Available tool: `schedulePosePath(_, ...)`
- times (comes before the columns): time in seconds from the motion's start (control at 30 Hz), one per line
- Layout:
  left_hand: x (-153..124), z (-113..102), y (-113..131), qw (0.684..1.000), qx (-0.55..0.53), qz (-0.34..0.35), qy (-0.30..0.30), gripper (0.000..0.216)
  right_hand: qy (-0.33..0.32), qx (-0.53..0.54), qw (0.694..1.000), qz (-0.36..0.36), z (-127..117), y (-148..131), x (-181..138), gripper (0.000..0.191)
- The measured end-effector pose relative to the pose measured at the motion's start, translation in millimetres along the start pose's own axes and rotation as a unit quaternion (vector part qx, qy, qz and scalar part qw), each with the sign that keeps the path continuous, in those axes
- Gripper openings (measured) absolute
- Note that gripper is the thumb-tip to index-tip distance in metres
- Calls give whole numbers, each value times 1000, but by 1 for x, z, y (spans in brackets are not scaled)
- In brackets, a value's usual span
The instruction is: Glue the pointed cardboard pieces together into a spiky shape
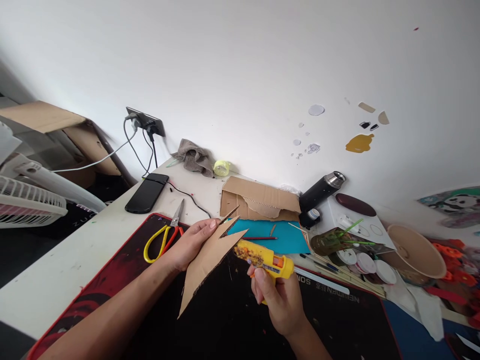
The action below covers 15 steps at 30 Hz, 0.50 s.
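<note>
My left hand [197, 240] is closed on a cut cardboard piece [206, 260] with several pointed tips, held up above the black desk mat [225, 330]. In my right hand [275, 295] is a yellow hot glue gun [268, 261], fingers wrapped round its grip. Its nozzle end points left, close to the right edge of the cardboard; whether it touches cannot be told. From the back of the gun a long pale glue stick [322, 282] sticks out. Left of my left hand lie scissors [165, 237] with yellow and red handles, their blades slightly apart.
A folded cardboard sheet [258, 197] lies by the wall, behind a blue sheet [288, 240] with a red pencil [258, 238]. A black thermos [318, 192] stands right of them. Further round are a phone [147, 194], a grey cloth [193, 159], tape [221, 168] and a fan [30, 200].
</note>
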<state>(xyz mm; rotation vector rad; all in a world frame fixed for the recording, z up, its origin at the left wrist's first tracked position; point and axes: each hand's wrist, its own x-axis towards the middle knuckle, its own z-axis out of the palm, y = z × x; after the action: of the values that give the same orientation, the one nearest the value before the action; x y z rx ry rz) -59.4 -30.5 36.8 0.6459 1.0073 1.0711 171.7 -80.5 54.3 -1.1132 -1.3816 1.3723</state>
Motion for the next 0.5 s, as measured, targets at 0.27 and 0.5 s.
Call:
schedulePosePath(0.27, 1, -1, -1, 998, -22, 26, -50, 59, 2, 19, 1000, 4, 1, -1, 1, 44)
schedulePosePath(0.5, 3, -4, -3, 997, -26, 39, -56, 55, 12, 11, 1000, 15, 4, -7, 0, 47)
